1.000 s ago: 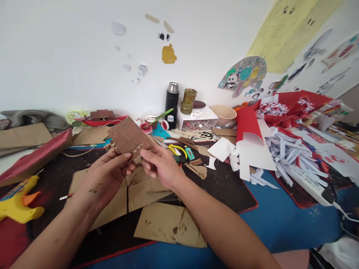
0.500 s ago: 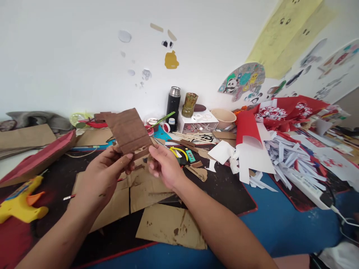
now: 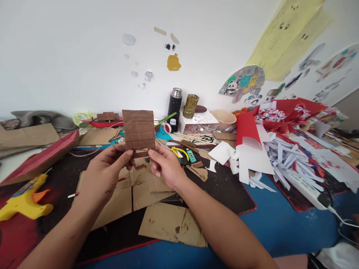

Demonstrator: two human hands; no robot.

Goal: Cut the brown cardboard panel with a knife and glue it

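Cluttered craft desk against a white wall stuck with paper cut-outs; dark mat [image 3: 224,190] over a blue top, scraps everywhere

- Brown cardboard panel [image 3: 139,129], painted and ribbed, held upright above the mat, roughly at the middle of the view, clear of everything on the desk
- Left hand [image 3: 108,173] pinches the panel's lower left corner, thumb in front, fingers tucked behind
- Right hand [image 3: 166,167] closed on the lower right edge, where a small flap or strip hangs beneath the panel; exact contact there is hard to make out
- Beneath the hands: flat tan cardboard sheets [image 3: 146,190], stained with brown paint or glue
- Yellow glue gun [image 3: 26,201] at far left on the mat, well apart from both hands
- Yellow-handled pliers [image 3: 179,152] just beyond the right hand
- Black flask [image 3: 175,104] and white box [image 3: 198,122] against the wall
- Heap of red and white paper strips [image 3: 283,153] to the right

Risk, as a judgement: both grips sit on the bottom edge only, so the panel could tip or crease along its ribs if squeezed. The loose lower piece looks weakly attached and might tear off under a twist
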